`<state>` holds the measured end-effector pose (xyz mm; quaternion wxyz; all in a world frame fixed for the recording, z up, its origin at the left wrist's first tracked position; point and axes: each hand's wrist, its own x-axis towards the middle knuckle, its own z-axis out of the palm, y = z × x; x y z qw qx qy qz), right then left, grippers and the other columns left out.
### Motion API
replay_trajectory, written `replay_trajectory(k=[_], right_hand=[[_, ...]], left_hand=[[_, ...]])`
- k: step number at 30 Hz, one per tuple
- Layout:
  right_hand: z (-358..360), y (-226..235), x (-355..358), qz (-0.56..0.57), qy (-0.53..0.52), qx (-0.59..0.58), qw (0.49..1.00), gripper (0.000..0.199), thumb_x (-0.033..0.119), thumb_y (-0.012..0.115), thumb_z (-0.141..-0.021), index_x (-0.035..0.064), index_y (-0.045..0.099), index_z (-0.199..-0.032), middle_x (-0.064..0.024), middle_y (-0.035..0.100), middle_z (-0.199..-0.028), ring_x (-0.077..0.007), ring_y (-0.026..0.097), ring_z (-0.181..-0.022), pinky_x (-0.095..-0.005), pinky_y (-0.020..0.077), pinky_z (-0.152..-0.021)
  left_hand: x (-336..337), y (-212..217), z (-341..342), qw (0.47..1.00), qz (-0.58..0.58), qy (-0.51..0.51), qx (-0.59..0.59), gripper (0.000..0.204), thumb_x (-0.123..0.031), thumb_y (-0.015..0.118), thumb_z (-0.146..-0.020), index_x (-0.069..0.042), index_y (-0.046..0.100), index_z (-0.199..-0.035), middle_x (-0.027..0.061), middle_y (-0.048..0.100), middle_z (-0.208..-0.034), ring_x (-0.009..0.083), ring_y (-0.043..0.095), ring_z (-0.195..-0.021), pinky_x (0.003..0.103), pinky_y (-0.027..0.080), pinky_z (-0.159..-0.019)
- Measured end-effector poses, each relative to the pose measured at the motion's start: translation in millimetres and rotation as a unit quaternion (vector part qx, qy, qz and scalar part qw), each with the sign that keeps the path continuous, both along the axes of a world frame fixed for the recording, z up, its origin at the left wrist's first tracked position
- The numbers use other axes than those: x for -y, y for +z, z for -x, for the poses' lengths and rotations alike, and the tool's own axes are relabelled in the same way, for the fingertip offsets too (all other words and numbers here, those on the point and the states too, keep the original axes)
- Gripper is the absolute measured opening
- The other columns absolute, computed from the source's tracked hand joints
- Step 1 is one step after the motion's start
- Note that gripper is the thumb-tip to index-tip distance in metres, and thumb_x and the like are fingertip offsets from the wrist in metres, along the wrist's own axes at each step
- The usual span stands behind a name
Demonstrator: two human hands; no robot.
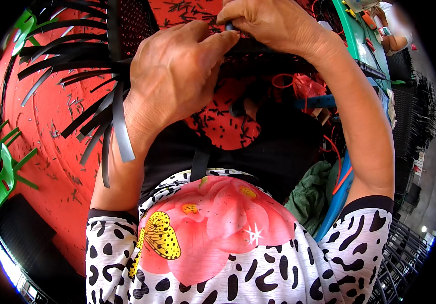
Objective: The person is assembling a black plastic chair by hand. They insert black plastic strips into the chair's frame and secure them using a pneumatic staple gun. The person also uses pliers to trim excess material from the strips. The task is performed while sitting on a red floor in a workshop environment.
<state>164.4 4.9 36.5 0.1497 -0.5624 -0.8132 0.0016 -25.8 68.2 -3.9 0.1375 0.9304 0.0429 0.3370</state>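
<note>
A black woven panel (131, 33) with long loose flat strips (76, 50) fanning out leftward stands at the upper left, beside my left hand (172, 76). That hand is closed, its fingers bent out of sight and its thumb reaching toward a small dark strip end (229, 25). My right hand (273, 25) pinches at this same strip end from the right, thumb and fingers bent; the upper frame edge cuts part of it off. Several strips hang across my left wrist. A black woven edge (273, 60) runs below both hands.
Short black offcuts lie scattered over the red floor (46, 126). Green plastic chairs (3, 175) stand at the left. At the right are a green table (352, 30), a co-worker (398, 30), red cords, a blue bar (337, 195), green cloth (309, 195) and stacked black woven pieces (405, 106).
</note>
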Motion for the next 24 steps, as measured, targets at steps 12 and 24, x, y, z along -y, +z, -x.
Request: replay_trajectory(k=[12, 24], right_hand=[[-3.6, -7.2, -16.0, 0.342, -0.183, -0.385, 0.838, 0.02, -0.005, 0.058, -0.067, -0.0017, 0.064, -0.086, -0.0034, 0.061, -0.075, -0.0122, 0.054, -0.068, -0.025, 0.0435, -0.062], [-8.3, -17.7, -14.2, 0.331, -0.137, -0.452, 0.817, 0.016, -0.003, 0.058, -0.074, 0.0003, 0.065, -0.088, -0.0018, 0.06, -0.078, -0.0119, 0.054, -0.069, -0.0261, 0.0448, -0.065]], left_hand=[[3.3, 5.9, 0.7, 1.0, 0.015, -0.015, -0.003, 0.033, -0.001, 0.065, -0.073, -0.006, 0.066, -0.106, 0.0079, 0.059, -0.082, 0.027, 0.062, -0.071, 0.034, 0.049, -0.06], [3.3, 9.5, 0.2, 0.997, -0.007, -0.038, 0.066, 0.027, 0.002, 0.067, -0.071, -0.001, 0.066, -0.098, 0.0164, 0.059, -0.092, 0.0292, 0.063, -0.063, 0.035, 0.049, -0.049]])
